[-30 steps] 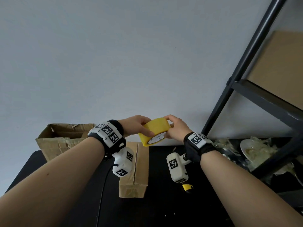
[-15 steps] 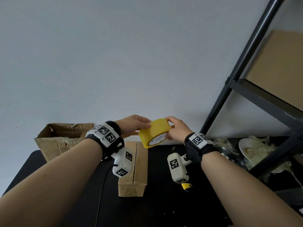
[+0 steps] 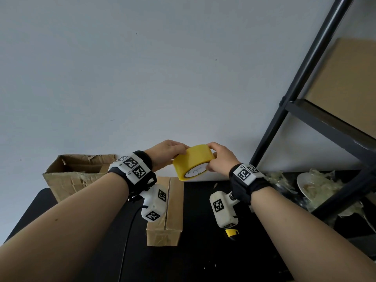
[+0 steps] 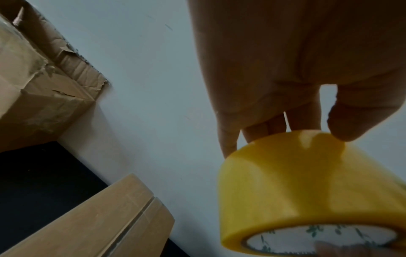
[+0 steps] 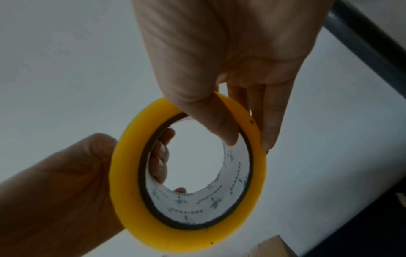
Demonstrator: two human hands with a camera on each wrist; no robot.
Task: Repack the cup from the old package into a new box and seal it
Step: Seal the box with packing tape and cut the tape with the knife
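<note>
Both hands hold a yellow tape roll (image 3: 193, 159) in the air in front of the wall. My left hand (image 3: 166, 153) grips its far left side, thumb on the outer band (image 4: 307, 182) and fingers behind it. My right hand (image 3: 220, 159) pinches the right rim, thumb inside the white core (image 5: 219, 125) and fingers outside. Below them the closed new box (image 3: 168, 208) lies on the black table (image 3: 203, 251), its top flaps meeting in a seam. The torn old package (image 3: 73, 174) stands open at the back left. No cup shows.
A black metal shelf rack (image 3: 317, 123) rises on the right, with a cardboard panel (image 3: 345, 84) on it. A white plate (image 3: 309, 184) amid crumpled clear wrapping lies at the rack's foot. A yellow and black tool (image 3: 232, 234) lies on the table under my right wrist.
The tape roll has turned a little in my hands and risen slightly. The boxes have not moved.
</note>
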